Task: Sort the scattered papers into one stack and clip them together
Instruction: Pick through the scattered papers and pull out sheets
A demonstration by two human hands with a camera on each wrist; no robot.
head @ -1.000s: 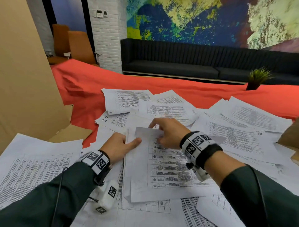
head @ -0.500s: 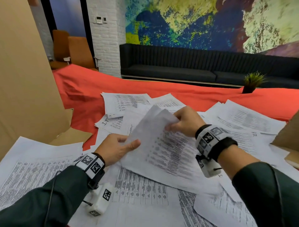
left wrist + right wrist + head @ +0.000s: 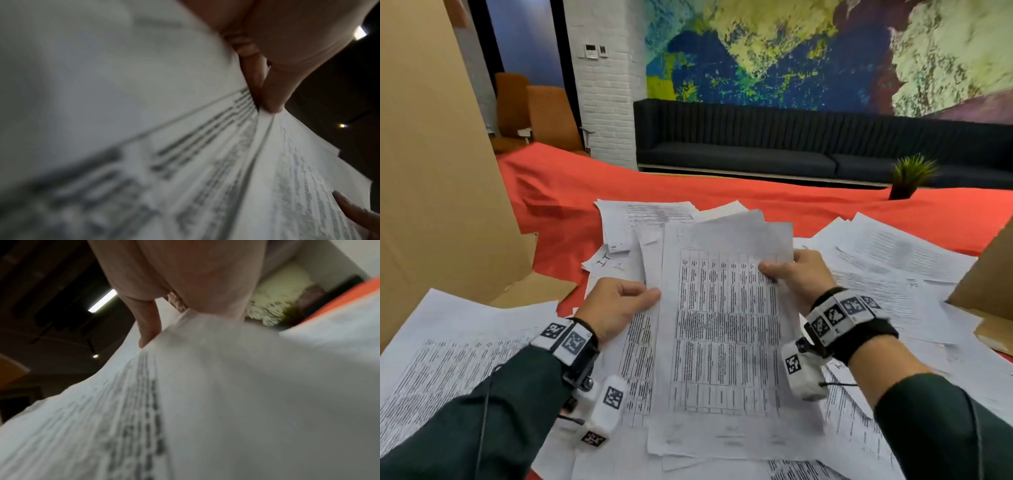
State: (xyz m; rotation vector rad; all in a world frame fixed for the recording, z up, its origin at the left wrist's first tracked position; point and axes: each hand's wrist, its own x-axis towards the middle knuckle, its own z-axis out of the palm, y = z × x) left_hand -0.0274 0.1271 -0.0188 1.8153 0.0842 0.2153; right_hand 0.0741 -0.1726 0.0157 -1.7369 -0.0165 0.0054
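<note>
A loose sheaf of printed papers [image 3: 726, 329] with tables is raised between both hands, tilted toward me. My left hand [image 3: 619, 305] pinches its left edge, thumb on top. My right hand [image 3: 796, 274] pinches the right edge, thumb on the printed face. In the left wrist view the thumb [image 3: 273, 91] presses the papers [image 3: 185, 146] against the fingers beneath. The right wrist view shows the thumb [image 3: 148, 324] on the papers [image 3: 205, 402]. More printed sheets [image 3: 887, 253] lie scattered over the red tablecloth [image 3: 571, 212]. No clip is visible.
A tall cardboard sheet [image 3: 438, 171] stands at the left, with a flap lying on the table. Another cardboard piece [image 3: 986, 284] sits at the right edge. A small potted plant [image 3: 909, 176] stands at the far right. A dark sofa [image 3: 756, 144] lines the wall behind.
My right hand lifted sheets off the pile and swung them upright toward me. My left hand went from pressing the pile to pinching the sheaf's left edge.
</note>
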